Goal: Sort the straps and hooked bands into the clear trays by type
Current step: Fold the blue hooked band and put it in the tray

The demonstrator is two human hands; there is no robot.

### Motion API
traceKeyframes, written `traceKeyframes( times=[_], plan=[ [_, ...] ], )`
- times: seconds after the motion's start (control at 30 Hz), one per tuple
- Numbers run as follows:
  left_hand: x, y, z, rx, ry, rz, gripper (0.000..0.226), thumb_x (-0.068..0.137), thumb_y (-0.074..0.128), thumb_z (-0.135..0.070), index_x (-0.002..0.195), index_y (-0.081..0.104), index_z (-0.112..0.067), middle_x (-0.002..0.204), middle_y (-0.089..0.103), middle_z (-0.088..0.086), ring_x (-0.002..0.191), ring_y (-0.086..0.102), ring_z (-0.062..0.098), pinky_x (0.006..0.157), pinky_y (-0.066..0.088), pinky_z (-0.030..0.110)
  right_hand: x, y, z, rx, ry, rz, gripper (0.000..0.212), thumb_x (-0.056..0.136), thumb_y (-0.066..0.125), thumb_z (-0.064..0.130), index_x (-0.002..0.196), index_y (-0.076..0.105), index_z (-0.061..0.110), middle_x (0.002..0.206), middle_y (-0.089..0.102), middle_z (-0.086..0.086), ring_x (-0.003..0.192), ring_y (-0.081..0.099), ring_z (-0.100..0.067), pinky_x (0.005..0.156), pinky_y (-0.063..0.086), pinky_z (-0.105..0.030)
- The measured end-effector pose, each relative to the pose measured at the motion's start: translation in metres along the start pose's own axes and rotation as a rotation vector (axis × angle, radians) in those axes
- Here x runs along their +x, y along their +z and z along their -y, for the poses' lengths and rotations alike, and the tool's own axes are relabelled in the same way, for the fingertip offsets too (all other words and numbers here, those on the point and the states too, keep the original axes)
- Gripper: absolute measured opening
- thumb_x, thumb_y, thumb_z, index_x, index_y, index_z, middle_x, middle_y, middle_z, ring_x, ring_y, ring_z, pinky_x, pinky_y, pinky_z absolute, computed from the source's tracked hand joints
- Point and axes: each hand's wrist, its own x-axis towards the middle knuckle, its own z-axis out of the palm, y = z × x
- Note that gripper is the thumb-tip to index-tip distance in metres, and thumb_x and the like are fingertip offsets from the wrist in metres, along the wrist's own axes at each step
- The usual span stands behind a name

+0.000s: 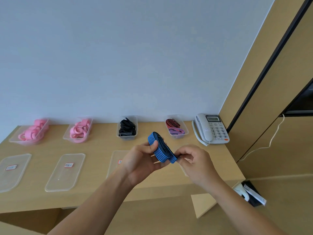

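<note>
A folded blue band with black stripes [161,150] is held above the wooden desk. My left hand [142,160] grips its middle from the left, thumb on top. My right hand [194,160] pinches its lower right end. At the back stand clear trays: two on the left [13,139] [66,137] with pink bands, a middle tray [126,137] with black straps, and a right tray [186,128] with red and purple straps.
Flat clear lids with red-edged labels lie in front: one at far left [14,172], one beside it [66,172], a third [115,163] partly behind my left hand. A grey telephone [211,128] sits at the desk's right end, against a wooden cabinet.
</note>
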Motion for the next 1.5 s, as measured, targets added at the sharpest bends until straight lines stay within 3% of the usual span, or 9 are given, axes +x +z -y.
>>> traceKeyframes(
  times=[0.1, 0.27, 0.37, 0.5, 0.6, 0.8, 1.03, 1.3, 1.5],
  plan=[
    [-0.004, -0.014, -0.006, 0.054, -0.021, 0.041, 0.036, 0.078, 0.072, -0.009, 0.114, 0.068, -0.004, 0.106, 0.071, 0.015, 0.101, 0.069, 0.035, 0.090, 0.055, 0.049, 0.001, 0.021, 0.010, 0.067, 0.016, -0.052, 0.045, 0.080, 0.072, -0.009, 0.080, 0.073, 0.036, 0.105, 0.065, 0.011, 0.105, 0.066, -0.005, 0.089, 0.052, -0.018],
    [-0.008, -0.041, -0.017, 0.088, -0.068, 0.075, 0.045, 0.081, 0.072, -0.008, 0.125, 0.064, -0.001, 0.124, 0.066, 0.022, 0.116, 0.063, 0.038, 0.090, 0.058, 0.047, -0.003, 0.049, 0.021, 0.459, 0.311, -0.070, 0.036, 0.086, 0.069, -0.006, 0.113, 0.066, 0.018, 0.092, 0.078, -0.001, 0.088, 0.074, -0.013, 0.070, 0.056, -0.020],
    [-0.004, -0.048, -0.016, 0.174, -0.081, 0.057, 0.045, 0.083, 0.072, 0.000, 0.128, 0.063, 0.001, 0.124, 0.070, 0.022, 0.110, 0.069, 0.034, 0.090, 0.057, 0.046, -0.004, 0.054, 0.021, 0.559, 0.387, -0.066, 0.032, 0.094, 0.055, -0.007, 0.115, 0.068, 0.013, 0.098, 0.078, -0.003, 0.095, 0.073, -0.014, 0.084, 0.058, -0.029],
    [0.014, -0.053, -0.012, 0.317, -0.043, 0.016, 0.043, 0.078, 0.071, -0.001, 0.121, 0.069, 0.000, 0.115, 0.073, 0.013, 0.099, 0.074, 0.029, 0.081, 0.061, 0.042, 0.001, 0.059, 0.020, 0.493, 0.375, -0.042, 0.029, 0.096, 0.060, 0.003, 0.123, 0.067, 0.011, 0.113, 0.075, -0.002, 0.101, 0.068, 0.001, 0.076, 0.039, 0.005],
    [0.034, -0.061, -0.010, 0.412, -0.039, 0.026, 0.046, 0.080, 0.078, 0.001, 0.125, 0.068, -0.002, 0.124, 0.069, 0.021, 0.106, 0.072, 0.034, 0.089, 0.060, 0.044, 0.012, 0.061, 0.007, 0.476, 0.374, -0.016, 0.036, 0.094, 0.063, 0.001, 0.129, 0.062, 0.004, 0.119, 0.071, -0.005, 0.103, 0.064, 0.009, 0.066, 0.030, 0.012],
    [0.084, -0.068, -0.009, 0.667, 0.041, -0.019, 0.056, 0.072, 0.087, -0.018, 0.125, 0.071, -0.021, 0.118, 0.074, 0.018, 0.105, 0.067, 0.035, 0.104, 0.053, 0.051, 0.056, 0.053, -0.025, 0.551, 0.463, -0.011, 0.040, 0.086, 0.074, 0.003, 0.124, 0.064, 0.011, 0.109, 0.076, -0.003, 0.099, 0.071, -0.006, 0.075, 0.053, -0.012],
    [0.157, -0.054, -0.017, 0.989, 0.115, -0.133, 0.067, 0.043, 0.095, -0.036, 0.108, 0.077, -0.038, 0.110, 0.073, 0.001, 0.094, 0.063, 0.023, 0.086, 0.059, 0.042, 0.124, 0.032, -0.065, 0.507, 0.492, 0.055, 0.035, 0.077, 0.080, 0.004, 0.110, 0.073, 0.013, 0.097, 0.078, -0.006, 0.095, 0.073, -0.023, 0.084, 0.059, -0.041],
    [0.244, -0.049, -0.017, 1.112, -0.056, -0.254, 0.072, 0.070, 0.094, -0.025, 0.133, 0.061, -0.035, 0.119, 0.065, -0.009, 0.101, 0.065, 0.016, 0.080, 0.059, 0.030, 0.220, 0.006, -0.119, 0.018, 0.380, 0.043, 0.024, 0.073, 0.078, 0.022, 0.094, 0.071, 0.033, 0.083, 0.074, 0.013, 0.080, 0.069, -0.003, 0.074, 0.060, -0.032],
    [0.302, -0.049, -0.014, 1.078, -0.200, -0.511, 0.055, 0.095, 0.066, -0.048, 0.140, 0.051, -0.021, 0.113, 0.064, -0.006, 0.095, 0.068, 0.019, 0.082, 0.056, 0.032, 0.301, 0.016, -0.170, -0.522, 0.127, 0.204, 0.043, 0.082, 0.071, 0.035, 0.119, 0.055, 0.022, 0.104, 0.066, 0.001, 0.083, 0.066, -0.022, 0.064, 0.057, -0.035]
  ],
)
